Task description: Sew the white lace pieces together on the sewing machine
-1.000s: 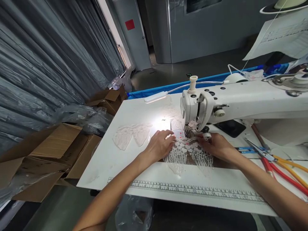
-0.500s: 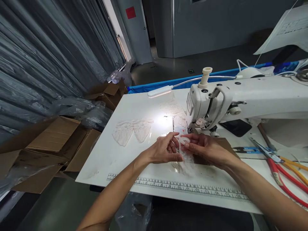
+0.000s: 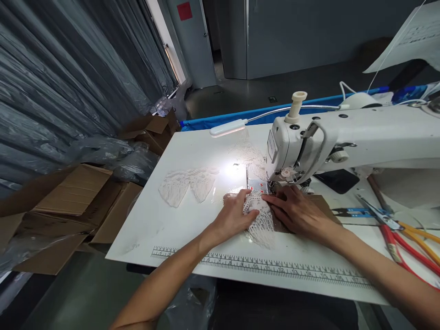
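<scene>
I'd keep the lace (image 3: 262,225) flat there, left hand (image 3: 234,212) half-open on it, right hand (image 3: 296,209) touching with outstretched fingers.

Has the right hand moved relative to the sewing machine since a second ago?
Yes, leftward: the right hand now lies nearer the left edge of the sewing machine's head.

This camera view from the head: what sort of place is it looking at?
Probably a sewing workshop: a white sewing machine stands on a table with a ruler scale printed along its near edge, and white lace lies in front of the needle area.
</scene>
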